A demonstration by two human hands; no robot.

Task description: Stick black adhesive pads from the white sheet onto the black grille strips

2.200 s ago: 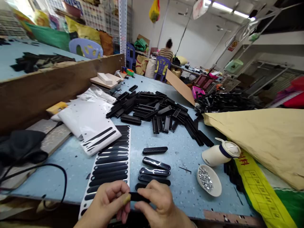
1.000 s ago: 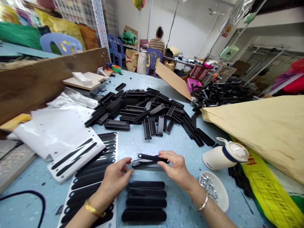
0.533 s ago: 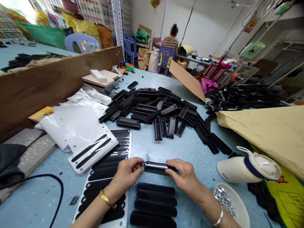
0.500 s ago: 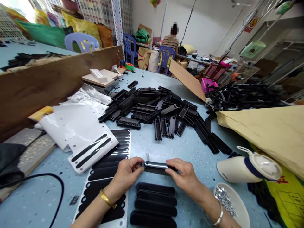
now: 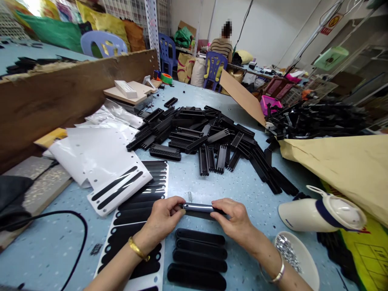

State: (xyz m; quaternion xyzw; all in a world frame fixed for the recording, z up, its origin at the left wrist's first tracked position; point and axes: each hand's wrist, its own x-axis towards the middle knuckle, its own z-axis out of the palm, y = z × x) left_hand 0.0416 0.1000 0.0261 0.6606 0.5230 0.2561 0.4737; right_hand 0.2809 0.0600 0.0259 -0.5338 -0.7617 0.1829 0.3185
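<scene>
Between my two hands, above the table, is a long black plastic piece (image 5: 198, 207) with rounded ends and a glossy upper face. My left hand (image 5: 165, 216) pinches its left end between thumb and fingers. The right end sits in the grip of my right hand (image 5: 232, 214), whose fingers hide it. Below them, several similar black strips (image 5: 200, 256) lie stacked in a row toward me. A white sheet of black rounded stickers (image 5: 163, 178) runs under my left forearm.
A heap of black plastic parts (image 5: 194, 129) spreads across the middle of the table. White backing sheets (image 5: 100, 149) lie left. On the right are a cream bottle (image 5: 303, 214), a bowl (image 5: 311, 262) of small metal pieces and a brown paper sheet (image 5: 333, 157). Another person (image 5: 221, 46) sits far back.
The camera view has shifted slightly. Both hands keep hold of the black piece, which now shows more of its glossy face, as if tilted a little.
</scene>
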